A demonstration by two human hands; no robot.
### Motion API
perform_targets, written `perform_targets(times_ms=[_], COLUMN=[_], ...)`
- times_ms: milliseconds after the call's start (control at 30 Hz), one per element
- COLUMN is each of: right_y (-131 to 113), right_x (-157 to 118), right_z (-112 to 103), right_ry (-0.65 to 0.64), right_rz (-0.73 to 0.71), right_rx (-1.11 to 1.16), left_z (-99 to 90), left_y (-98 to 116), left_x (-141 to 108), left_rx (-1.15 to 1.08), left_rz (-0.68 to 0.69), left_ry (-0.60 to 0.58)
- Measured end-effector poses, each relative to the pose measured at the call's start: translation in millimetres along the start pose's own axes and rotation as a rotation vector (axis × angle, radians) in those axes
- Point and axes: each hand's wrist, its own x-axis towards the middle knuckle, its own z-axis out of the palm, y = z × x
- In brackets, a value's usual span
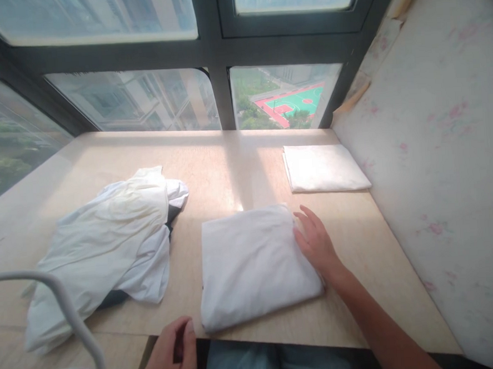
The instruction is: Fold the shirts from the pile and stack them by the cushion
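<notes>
A folded white cloth [255,267] is laid flat at the lower centre of the frame, on a pale wooden table [212,170]. Its right edge is met in view by the right hand [315,244], whose fingers are slightly spread and bent, with nothing seen pinched between them; whether the edge is pressed or only brushed cannot be told. The left hand [171,350] is held at the table's near edge, at the bottom of the frame, just beside the cloth's lower left corner; its fingers are loosely curled, and whether their tips are pressed to the thumb cannot be told. A smaller folded cloth [324,167] is placed at the right, near the flowered wall [433,167]. At the left, a rumpled heap of white fabric [103,243] is spread, with dark material [173,214] partly covered by it. The lower left corner is crossed by a grey cable [66,307].
</notes>
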Motion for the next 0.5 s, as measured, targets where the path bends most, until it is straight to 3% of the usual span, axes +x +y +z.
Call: perform_targets(times_ms=[100,167,233,333,500], right_y=[-32.8,-55.5,-69.9,-70.4,-45.9], right_x=[-23.8,-34.4,-39.0,-37.9,-31.5], right_z=[-13.1,-12.2,-5.2,8.1,17.0], right_ry=[-0.126,-0.213,-0.277,-0.323,-0.286], right_rz=[-0.111,-0.188,-0.222,-0.197,-0.048], right_rx=[-0.003,-0.029,-0.073,-0.130,-0.227], left_z=[8.4,22.7,40.5,63.1,73.8], left_y=[20.5,41.8,61.3,74.8,58.4], left_x=[12.9,24.7,37.4,54.2,67.0], left_rx=[-0.027,-0.074,-0.030,0.152,0.343], left_rz=[0.270,0.493,0.630,0.687,0.743], left_ry=[0.086,0.012,-0.092,-0.155,-0.161])
